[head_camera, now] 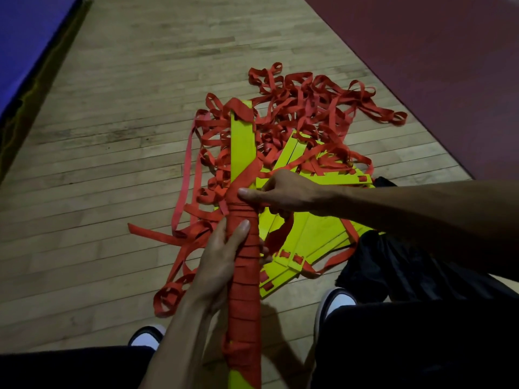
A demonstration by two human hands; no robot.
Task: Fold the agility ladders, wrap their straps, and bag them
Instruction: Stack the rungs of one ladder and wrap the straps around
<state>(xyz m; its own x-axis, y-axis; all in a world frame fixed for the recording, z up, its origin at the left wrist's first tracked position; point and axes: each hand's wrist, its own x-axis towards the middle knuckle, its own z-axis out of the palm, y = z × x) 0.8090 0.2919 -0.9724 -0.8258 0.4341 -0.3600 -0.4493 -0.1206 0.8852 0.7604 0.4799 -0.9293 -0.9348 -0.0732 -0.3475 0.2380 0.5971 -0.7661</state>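
A stack of yellow ladder rungs point(242, 141) stands lengthwise in front of me, its lower half bound in tight turns of red strap point(243, 276). My left hand point(222, 256) grips the wrapped part, thumb lying along the front. My right hand point(280, 193) holds the strap at the upper edge of the wrapping, thumb pressed on the bundle, fingers curled round the strap behind it. A second fan of yellow rungs point(309, 237) lies on the floor beneath. A loose red strap tangle point(303, 108) spreads beyond.
Wooden floor point(112, 136) all around. A black bag or cloth point(393, 265) lies at my right by my knee. A dark red mat point(435, 66) borders the right side, a blue mat point(25, 37) the left. My shoes point(146, 336) show at the bottom.
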